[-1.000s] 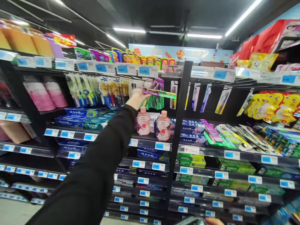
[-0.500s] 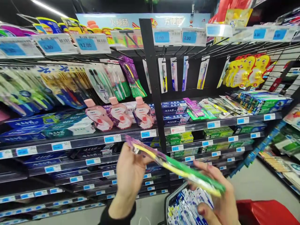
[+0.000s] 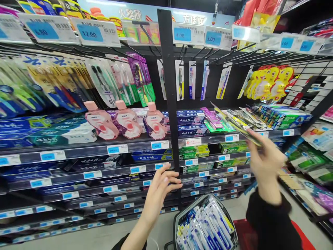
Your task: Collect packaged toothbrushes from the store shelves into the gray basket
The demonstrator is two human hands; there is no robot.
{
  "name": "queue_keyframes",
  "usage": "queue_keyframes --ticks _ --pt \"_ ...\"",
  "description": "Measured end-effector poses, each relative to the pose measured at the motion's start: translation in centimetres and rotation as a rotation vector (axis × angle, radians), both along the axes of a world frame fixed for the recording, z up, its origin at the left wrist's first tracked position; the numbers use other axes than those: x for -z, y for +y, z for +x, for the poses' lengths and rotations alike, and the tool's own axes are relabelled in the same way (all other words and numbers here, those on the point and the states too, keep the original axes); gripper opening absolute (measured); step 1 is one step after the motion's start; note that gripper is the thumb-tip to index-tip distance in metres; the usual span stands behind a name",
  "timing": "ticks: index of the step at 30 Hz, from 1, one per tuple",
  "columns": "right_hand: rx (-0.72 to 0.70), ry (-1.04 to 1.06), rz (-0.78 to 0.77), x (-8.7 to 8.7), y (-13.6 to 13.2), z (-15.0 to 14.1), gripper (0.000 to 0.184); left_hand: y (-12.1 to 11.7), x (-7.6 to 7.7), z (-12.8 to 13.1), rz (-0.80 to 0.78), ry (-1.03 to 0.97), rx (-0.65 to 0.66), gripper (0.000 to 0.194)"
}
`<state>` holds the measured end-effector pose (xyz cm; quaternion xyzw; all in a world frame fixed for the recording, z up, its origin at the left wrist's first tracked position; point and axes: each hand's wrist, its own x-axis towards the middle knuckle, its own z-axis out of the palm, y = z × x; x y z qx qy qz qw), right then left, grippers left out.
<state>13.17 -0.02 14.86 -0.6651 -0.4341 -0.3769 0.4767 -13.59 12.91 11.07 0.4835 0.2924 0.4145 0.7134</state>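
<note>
My right hand (image 3: 267,158) is closed round the near end of a slim toothbrush pack (image 3: 235,125), seen almost edge-on and blurred. The pack slants up to the left above the shelf, over the loose toothbrush packs (image 3: 248,116) lying there; whether it touches them I cannot tell. With fingers stretched and slightly apart, my left hand (image 3: 162,185) hangs in front of the lower shelves and holds nothing. Purple-and-green toothbrush packs (image 3: 142,81) hang on a hook at the upper left of the dark post. More purple-and-green packs (image 3: 212,119) lie on the right shelf.
A dark basket (image 3: 176,222) full of toothbrush packs stands below my hands, beside something red (image 3: 243,232). Pink mouthwash bottles (image 3: 128,121) line the left shelf edge. A black post (image 3: 168,86) divides the shelving. Metal hooks with price tags (image 3: 218,37) stick out above.
The purple-and-green pack has left my hands. My right hand has moved right and toward the shelf, holding a different-looking pack. My left hand has opened and sits slightly right. The view has shifted slightly.
</note>
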Motion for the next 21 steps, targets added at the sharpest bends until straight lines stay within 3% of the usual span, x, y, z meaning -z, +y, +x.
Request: queue_keyframes --ticks 4,8,13,16,19,21 --pt "-0.064 -0.064 -0.116 0.3 8.2 3.9 0.03 0.2 1.4 -2.3 -0.01 0.1 0.017 0.034" --pt "-0.066 -0.048 -0.257 1.8 12.3 4.6 0.033 0.6 2.4 -4.7 -0.025 0.153 -0.076 0.036" --pt "-0.105 -0.105 -0.394 2.3 13.5 5.1 0.033 1.3 3.3 -6.8 -0.036 0.175 -0.208 0.034" --pt "-0.145 -0.12 -0.467 2.4 13.5 5.8 0.033 2.0 3.0 -7.3 -0.019 0.178 -0.241 0.03" --pt "-0.205 -0.124 -0.413 2.1 12.6 6.1 0.04 3.5 1.3 -7.4 0.075 0.193 -0.221 0.026" --pt "-0.229 -0.121 -0.318 1.6 11.2 5.6 0.046 5.2 -1.1 -7.5 0.221 0.197 -0.223 0.023"
